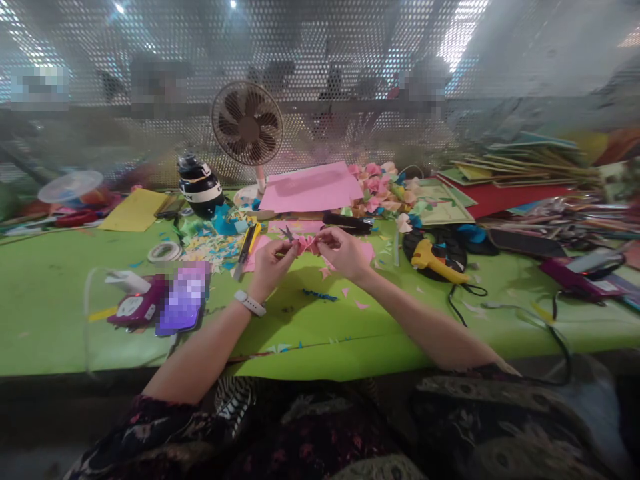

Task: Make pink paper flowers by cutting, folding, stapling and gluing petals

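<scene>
Between my two hands is a small pink paper flower point(307, 245), held above the green tabletop. My left hand point(273, 265), with a white watch on its wrist, is closed on the flower's left side. The fingers of my right hand point(345, 253) pinch its right side. Just behind my left fingertips show the blades of scissors point(287, 233), their handles hidden from sight. Pink paper point(367, 251) lies beneath and behind the hands. In front of them rests a short blue twisted strip point(320, 295), with pink scraps close by.
A yellow glue gun point(437, 262) lies on a black pad at right. Left are a box cutter point(246, 248), tape roll point(165, 252), phone point(183, 298) and purple power socket point(136, 307). Behind stand a fan point(249, 127), black jar point(201, 187), pink sheets point(310, 188) and paper flowers point(383, 187).
</scene>
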The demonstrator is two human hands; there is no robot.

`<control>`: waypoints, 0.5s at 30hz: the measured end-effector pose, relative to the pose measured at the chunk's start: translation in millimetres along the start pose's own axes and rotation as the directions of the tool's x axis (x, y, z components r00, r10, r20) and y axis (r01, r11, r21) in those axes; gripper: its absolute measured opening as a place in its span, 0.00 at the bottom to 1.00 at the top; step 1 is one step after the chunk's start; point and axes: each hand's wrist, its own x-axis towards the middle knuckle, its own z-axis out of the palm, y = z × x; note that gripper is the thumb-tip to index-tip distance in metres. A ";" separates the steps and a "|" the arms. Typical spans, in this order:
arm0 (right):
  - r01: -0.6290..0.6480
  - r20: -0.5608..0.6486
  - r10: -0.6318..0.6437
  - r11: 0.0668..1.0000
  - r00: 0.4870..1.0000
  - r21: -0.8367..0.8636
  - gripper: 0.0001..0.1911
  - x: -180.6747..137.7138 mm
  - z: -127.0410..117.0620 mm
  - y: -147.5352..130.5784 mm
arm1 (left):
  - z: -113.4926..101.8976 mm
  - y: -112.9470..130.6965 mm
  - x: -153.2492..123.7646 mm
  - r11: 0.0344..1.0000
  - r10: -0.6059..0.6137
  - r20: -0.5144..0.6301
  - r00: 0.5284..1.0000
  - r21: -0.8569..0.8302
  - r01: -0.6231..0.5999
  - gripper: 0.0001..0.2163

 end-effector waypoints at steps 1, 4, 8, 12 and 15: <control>0.014 0.000 -0.014 1.000 1.000 -0.019 0.05 -0.6 -0.2 -1.3 | -0.2 0.5 0.0 1.000 0.012 -0.012 1.000 0.009 -0.012 0.17; 0.056 0.010 -0.055 0.995 0.998 -0.083 0.04 -2.7 -1.3 -4.6 | -1.0 1.6 0.0 0.999 0.042 -0.020 0.999 0.034 -0.041 0.17; 0.044 -0.002 -0.045 0.993 0.999 -0.109 0.04 -3.4 -2.1 -5.0 | -1.4 4.3 -0.4 0.998 0.037 -0.013 0.999 0.048 -0.036 0.18; -0.025 -0.003 0.025 0.998 1.000 -0.055 0.03 -1.1 -0.7 -2.0 | -0.8 6.8 -1.2 0.999 0.027 -0.041 0.999 0.027 -0.026 0.19; -0.062 0.015 0.062 0.998 0.998 0.011 0.02 -0.3 -1.1 -1.5 | -0.7 6.6 -1.5 1.000 0.018 -0.043 0.999 0.022 -0.017 0.19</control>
